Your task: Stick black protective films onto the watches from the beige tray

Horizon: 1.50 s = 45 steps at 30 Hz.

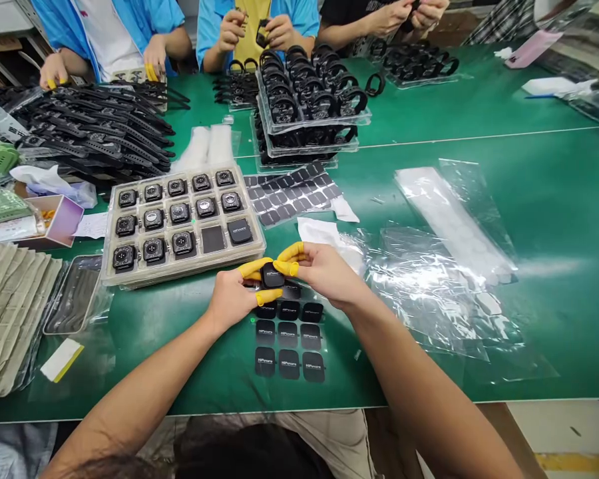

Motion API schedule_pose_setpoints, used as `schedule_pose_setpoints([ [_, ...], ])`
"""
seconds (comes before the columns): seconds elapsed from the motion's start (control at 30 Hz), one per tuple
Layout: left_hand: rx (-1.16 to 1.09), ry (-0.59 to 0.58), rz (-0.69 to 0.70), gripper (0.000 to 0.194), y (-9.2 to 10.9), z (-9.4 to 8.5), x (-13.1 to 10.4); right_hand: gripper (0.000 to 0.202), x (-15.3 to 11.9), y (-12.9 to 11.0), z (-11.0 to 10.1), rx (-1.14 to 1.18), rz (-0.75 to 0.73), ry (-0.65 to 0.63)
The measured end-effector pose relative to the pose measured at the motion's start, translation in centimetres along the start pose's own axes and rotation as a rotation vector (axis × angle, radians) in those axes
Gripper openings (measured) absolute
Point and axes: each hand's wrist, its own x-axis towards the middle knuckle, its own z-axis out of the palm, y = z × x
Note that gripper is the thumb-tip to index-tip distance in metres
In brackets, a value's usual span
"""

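Between the yellow-cotted fingers of my left hand point(227, 293) is a black square smartwatch body point(271, 275) with white lettering on its face. My right hand point(324, 271) pinches its upper right corner, thumb and forefinger also in yellow cots; whether a film is caught there I cannot tell. Just below both hands, a clear sheet of black square stickers point(289, 334) lies on the table, its top row partly covered. To the left, a plastic tray point(229, 255) carries several watch bodies, most with the sensor side up; one at the right point(239, 231) shows its lettered face.
Behind the tray lie a used-looking sticker sheet point(294, 193) and stacked trays of watch straps point(312, 100). Clear plastic bags point(424, 279) cover the right side. Stacked empty trays point(14, 319) and a pile of black straps point(94, 133) are left. Co-workers' hands point(277, 30) work across the table.
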Motion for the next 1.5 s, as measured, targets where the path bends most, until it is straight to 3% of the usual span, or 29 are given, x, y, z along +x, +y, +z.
schedule_pose_setpoints([
  [0.3,0.163,-0.001,0.002,0.058,0.0,-0.1,0.1,0.034,0.4,2.2,-0.3,-0.009,0.078,0.037],
  [0.6,0.174,-0.007,-0.008,0.059,0.3,-0.1,0.0,0.036,0.3,1.6,0.0,-0.024,0.1,0.06],
  [0.83,0.206,0.005,-0.004,0.06,0.4,-0.1,0.1,0.034,0.1,1.5,0.3,-0.096,0.05,0.037],
  [1.0,0.158,0.019,-0.009,0.058,0.3,0.1,0.0,0.044,-0.4,1.4,0.2,-0.312,-0.07,0.118],
  [1.13,0.093,0.006,0.002,0.061,0.2,0.0,0.1,0.044,-0.6,1.7,0.3,-0.286,-0.01,-0.021],
  [1.2,0.04,-0.017,-0.002,0.065,0.1,0.0,0.1,0.042,-0.6,1.8,0.6,-0.266,-0.005,-0.016],
  [1.33,-0.023,-0.03,-0.032,0.048,0.2,-0.1,0.1,0.03,-0.9,2.3,1.0,-0.247,-0.06,0.043],
  [1.43,0.046,-0.034,-0.039,0.031,0.5,-0.1,0.1,0.034,-1.3,2.8,0.9,-0.29,-0.103,0.031],
  [1.5,0.134,-0.008,-0.058,0.04,0.7,-0.2,0.2,0.038,-1.6,2.7,0.6,-0.276,-0.115,-0.031],
])
